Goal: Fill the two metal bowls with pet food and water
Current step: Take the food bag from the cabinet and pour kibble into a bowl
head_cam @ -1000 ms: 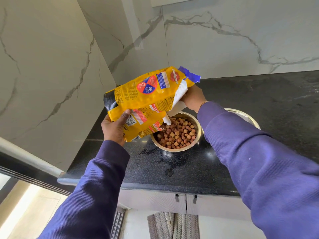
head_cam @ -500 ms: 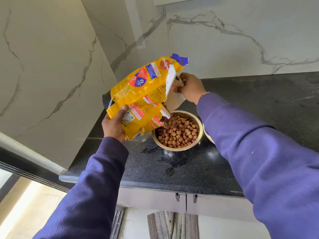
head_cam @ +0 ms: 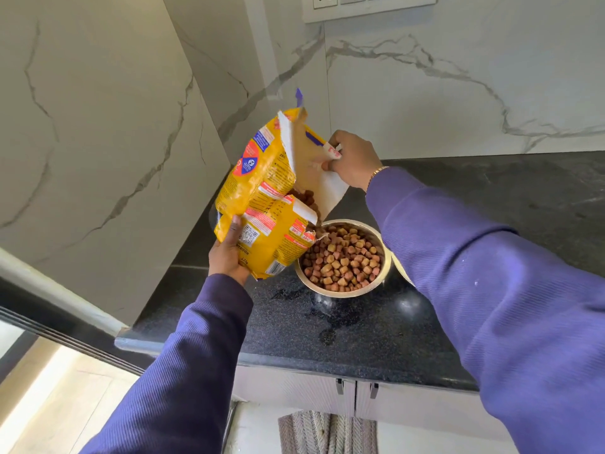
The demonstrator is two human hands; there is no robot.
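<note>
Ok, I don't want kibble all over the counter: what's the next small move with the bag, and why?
Probably tip the yellow bag back upright to stop the pour. The metal bowl already looks nearly full of kibble, and the torn mouth hangs over its left rim. The left hand supports the bottom; the right hand pinches the flap.

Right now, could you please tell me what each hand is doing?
Left hand: grips the pet food bag from below.
Right hand: pinches the bag's torn top flap.

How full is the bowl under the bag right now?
Nearly full: kibble fills the metal bowl close to its rim, and the tipped yellow bag has pieces at its torn mouth.
</note>
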